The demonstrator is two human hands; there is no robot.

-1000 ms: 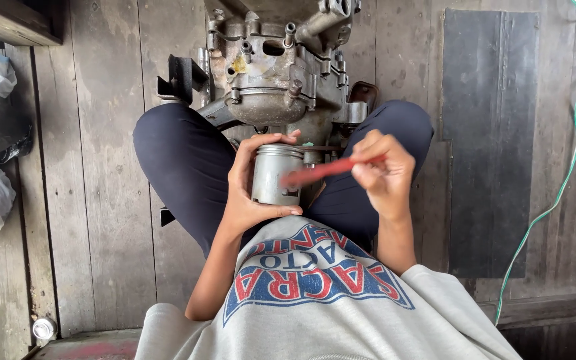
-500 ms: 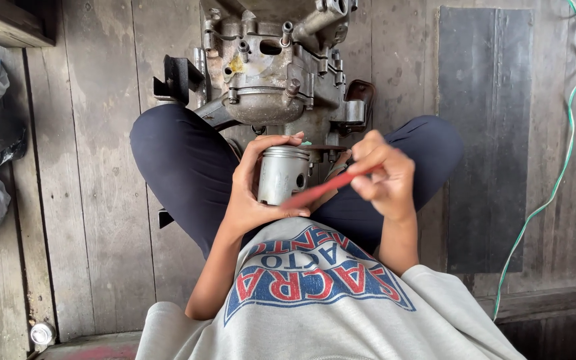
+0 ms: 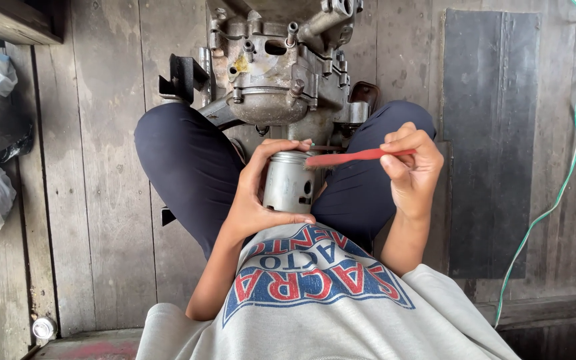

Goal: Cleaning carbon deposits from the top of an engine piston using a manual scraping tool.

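The piston point(image 3: 288, 181), a dull grey metal cylinder, sits upright above the lap, just in front of the engine block point(image 3: 278, 73) on the plank floor point(image 3: 101, 200). The left hand point(image 3: 258, 200) wraps it, fingers grasping its side and top rim. The right hand point(image 3: 413, 167) pinches a red brush point(image 3: 355, 157), its tip at the piston's crown. The step looks like cleaning the top edge; going on would call for turning the piston under the bristles. Both forearms are bent inward, the right wrist cocked.
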